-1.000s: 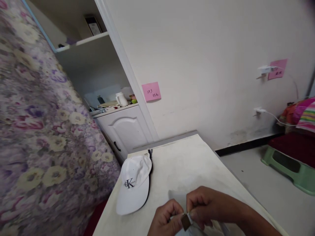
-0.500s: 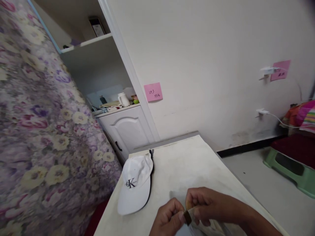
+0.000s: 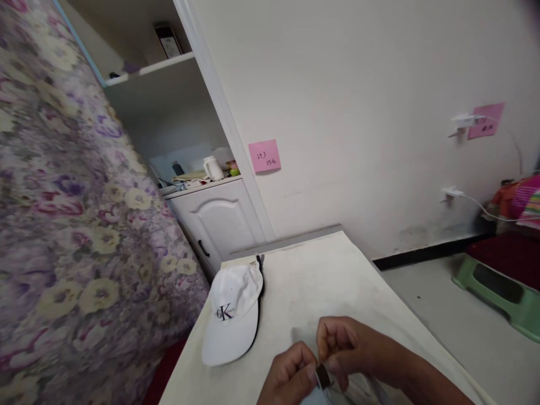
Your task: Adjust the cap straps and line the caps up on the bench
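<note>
Near the table's front edge, my left hand [image 3: 290,372] is closed in a pinch, its thumb against a small dark brown piece [image 3: 323,376]. My right hand [image 3: 354,347] sits right beside it, thumb and fingers closed close to the same piece. Below the right hand lies thin, see-through material [image 3: 366,388] that looks like a plastic bag; what it contains is unclear. Part of it is covered by the hands and cut off by the lower frame edge. To the left of both hands, a white cap [image 3: 234,309] with a dark "CK" print rests on the table.
The cream-topped table [image 3: 306,287] stands against the wall. At left hang a floral curtain [image 3: 84,225] and a white cabinet [image 3: 225,225] with a white jug [image 3: 213,169] on its shelf. A green stool [image 3: 502,292] is on the floor at right, near plugged-in chargers [image 3: 452,192].
Both hands stay together around the brown piece, with only a slight shift of the right fingers. The camera view has moved a little; the cap lies where it was.
</note>
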Motion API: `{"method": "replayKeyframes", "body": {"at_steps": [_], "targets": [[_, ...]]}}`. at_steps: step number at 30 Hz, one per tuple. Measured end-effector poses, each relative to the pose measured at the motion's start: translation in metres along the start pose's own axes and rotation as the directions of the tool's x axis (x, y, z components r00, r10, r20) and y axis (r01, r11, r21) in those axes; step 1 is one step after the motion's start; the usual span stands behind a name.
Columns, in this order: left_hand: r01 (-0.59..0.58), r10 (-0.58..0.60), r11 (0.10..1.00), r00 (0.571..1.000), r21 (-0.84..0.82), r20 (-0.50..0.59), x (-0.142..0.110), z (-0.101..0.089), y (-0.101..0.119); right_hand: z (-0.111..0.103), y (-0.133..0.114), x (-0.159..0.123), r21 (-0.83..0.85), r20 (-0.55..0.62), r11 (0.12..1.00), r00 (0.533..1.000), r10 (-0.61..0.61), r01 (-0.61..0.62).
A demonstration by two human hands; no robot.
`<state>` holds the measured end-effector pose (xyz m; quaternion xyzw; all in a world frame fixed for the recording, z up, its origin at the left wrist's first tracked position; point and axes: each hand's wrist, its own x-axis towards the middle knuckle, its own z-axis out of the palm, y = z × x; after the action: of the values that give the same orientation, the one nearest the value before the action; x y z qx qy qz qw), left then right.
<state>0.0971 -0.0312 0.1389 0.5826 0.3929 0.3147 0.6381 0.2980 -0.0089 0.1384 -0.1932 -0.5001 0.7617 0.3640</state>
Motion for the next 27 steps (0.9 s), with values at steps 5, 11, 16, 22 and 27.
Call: {"method": "replayKeyframes", "body": {"at_steps": [5,11,16,22,27], "targets": [[0.018,-0.019,0.999,1.0,-0.042,-0.014,-0.004,-0.005,-0.005,-0.008,0.0,-0.003,-0.153,0.076,0.985,0.993,0.096,-0.083],[0.04,-0.04,0.999,0.999,0.014,-0.017,-0.003,-0.002,-0.008,-0.004,0.004,-0.005,-0.138,0.074,0.984,0.99,0.12,-0.109],[0.01,-0.008,0.999,0.999,0.048,-0.035,-0.004,-0.006,-0.004,-0.006,0.002,-0.007,-0.188,0.083,0.976,0.988,0.129,-0.112],[0.069,-0.068,0.997,0.997,0.023,-0.041,-0.007,0.001,0.001,-0.009,0.006,-0.006,-0.19,0.095,0.975,0.987,0.131,-0.112],[0.095,-0.094,0.995,0.994,0.014,-0.051,-0.009,0.007,0.011,-0.008,0.006,-0.007,-0.165,0.093,0.979,0.987,0.135,-0.118]]}}
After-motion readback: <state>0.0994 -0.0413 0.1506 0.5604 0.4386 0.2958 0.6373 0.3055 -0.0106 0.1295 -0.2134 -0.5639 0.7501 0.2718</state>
